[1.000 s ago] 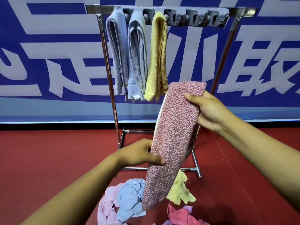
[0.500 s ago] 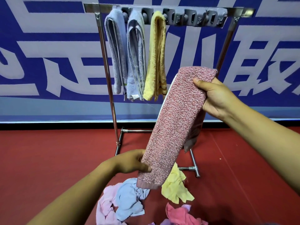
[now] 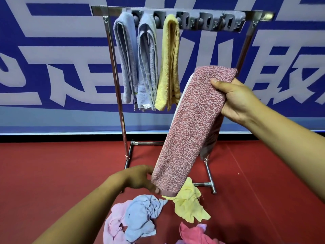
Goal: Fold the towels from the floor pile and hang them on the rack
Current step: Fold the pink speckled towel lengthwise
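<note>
While the right hand (image 3: 235, 101) grips the folded pink towel (image 3: 190, 129) high, the left hand (image 3: 140, 178) pinches its bottom, keeping it taut for the rack (image 3: 112, 67)

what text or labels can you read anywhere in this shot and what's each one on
Blue banner behind the rack: huge white characters, cropped by the frame and partly hidden, so no whole word reads; the one at right looks like "取".
Small white tag at the bottom of the middle hanging grey towel: too small to read.
Pink speckled towel held in both hands, and the floor pile: no text visible.
</note>
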Demonstrator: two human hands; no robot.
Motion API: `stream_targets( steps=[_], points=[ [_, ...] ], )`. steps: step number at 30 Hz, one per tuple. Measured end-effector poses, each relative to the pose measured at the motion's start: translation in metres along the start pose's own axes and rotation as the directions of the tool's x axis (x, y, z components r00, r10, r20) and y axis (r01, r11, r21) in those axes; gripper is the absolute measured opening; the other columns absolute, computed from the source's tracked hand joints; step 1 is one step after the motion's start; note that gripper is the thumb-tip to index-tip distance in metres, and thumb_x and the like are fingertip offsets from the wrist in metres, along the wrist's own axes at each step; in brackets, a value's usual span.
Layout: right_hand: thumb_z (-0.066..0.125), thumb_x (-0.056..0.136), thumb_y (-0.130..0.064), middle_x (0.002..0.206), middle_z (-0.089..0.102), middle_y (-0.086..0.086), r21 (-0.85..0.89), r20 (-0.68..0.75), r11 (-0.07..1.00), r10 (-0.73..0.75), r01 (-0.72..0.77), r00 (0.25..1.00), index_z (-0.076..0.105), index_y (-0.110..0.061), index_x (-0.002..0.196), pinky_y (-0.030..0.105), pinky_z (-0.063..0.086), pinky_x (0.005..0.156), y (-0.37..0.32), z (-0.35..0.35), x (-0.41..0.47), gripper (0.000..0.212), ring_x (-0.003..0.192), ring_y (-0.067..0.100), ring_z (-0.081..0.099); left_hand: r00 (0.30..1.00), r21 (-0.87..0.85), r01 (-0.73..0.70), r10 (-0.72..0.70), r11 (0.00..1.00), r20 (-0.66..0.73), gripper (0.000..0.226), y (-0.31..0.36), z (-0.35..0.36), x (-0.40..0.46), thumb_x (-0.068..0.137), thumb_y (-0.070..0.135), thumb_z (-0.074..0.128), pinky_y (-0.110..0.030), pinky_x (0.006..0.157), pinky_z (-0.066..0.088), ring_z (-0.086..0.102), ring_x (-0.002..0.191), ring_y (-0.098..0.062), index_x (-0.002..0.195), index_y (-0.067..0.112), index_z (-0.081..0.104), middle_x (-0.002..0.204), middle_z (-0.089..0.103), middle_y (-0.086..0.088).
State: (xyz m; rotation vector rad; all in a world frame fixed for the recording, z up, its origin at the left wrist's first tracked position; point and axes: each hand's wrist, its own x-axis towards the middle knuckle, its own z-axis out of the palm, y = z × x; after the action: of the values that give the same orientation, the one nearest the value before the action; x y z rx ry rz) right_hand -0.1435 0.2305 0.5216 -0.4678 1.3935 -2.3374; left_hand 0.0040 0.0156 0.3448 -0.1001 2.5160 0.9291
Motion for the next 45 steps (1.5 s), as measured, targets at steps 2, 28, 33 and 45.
stream_targets(
  steps=[2, 28, 33, 45],
  points=[
    [0.044, 0.094, 0.003, 0.104, 0.069, 0.014, -0.024, 0.043, 0.999, 0.026, -0.025, 0.999, 0.051, 0.001, 0.13, 0.036, 0.058, 0.078, 0.001, 0.001, 0.0, 0.036, 0.09, 0.022, 0.07, 1.0, -0.081, 0.003, -0.005, 0.997, -0.025, 0.065, 0.013, -0.016, -0.004, 0.08, 0.039, 0.076, -0.019, 0.1, 0.034, 0.046, 0.122, -0.002, 0.138, 0.027, 0.049, 0.134, 0.048, 0.015],
    [0.047, 0.071, -0.006, 0.048, 0.036, -0.003, -0.86, 0.203, 0.508, 0.424, -0.046, 0.883, 0.04, -0.014, 0.054, 0.026, 0.029, 0.05, -0.047, 0.007, 0.042, 0.02, 0.046, 0.01, 0.032, 0.942, -0.414, -0.331, 0.266, 0.848, -0.206, 0.065, 0.175, -0.159, 0.025, 0.072, 0.049, 0.062, -0.046, 0.08, 0.028, 0.039, 0.089, -0.028, 0.11, -0.004, 0.059, 0.102, 0.049, -0.012],
    [0.049, 0.08, -0.012, 0.049, 0.046, -0.004, -0.855, 0.201, 0.518, 0.34, -0.004, 0.919, 0.049, -0.017, 0.055, 0.029, 0.031, 0.055, -0.049, -0.003, 0.062, 0.025, 0.049, 0.011, 0.039, 0.932, -0.482, -0.362, 0.295, 0.798, -0.213, 0.077, 0.173, -0.169, 0.031, 0.078, 0.049, 0.067, -0.051, 0.091, 0.031, 0.038, 0.101, -0.028, 0.128, -0.007, 0.048, 0.116, 0.05, -0.017],
    [0.047, 0.085, -0.017, 0.057, 0.055, -0.001, -0.585, 0.037, 0.808, 0.11, -0.068, 0.993, 0.059, -0.01, 0.077, 0.028, 0.038, 0.055, -0.054, -0.018, 0.135, 0.016, 0.052, 0.013, 0.047, 0.877, -0.604, -0.427, 0.146, 0.673, -0.458, 0.026, 0.19, -0.208, 0.088, 0.099, 0.023, 0.044, -0.025, 0.058, 0.043, 0.051, 0.058, -0.015, 0.085, 0.007, 0.06, 0.065, 0.055, -0.003]
  ],
)
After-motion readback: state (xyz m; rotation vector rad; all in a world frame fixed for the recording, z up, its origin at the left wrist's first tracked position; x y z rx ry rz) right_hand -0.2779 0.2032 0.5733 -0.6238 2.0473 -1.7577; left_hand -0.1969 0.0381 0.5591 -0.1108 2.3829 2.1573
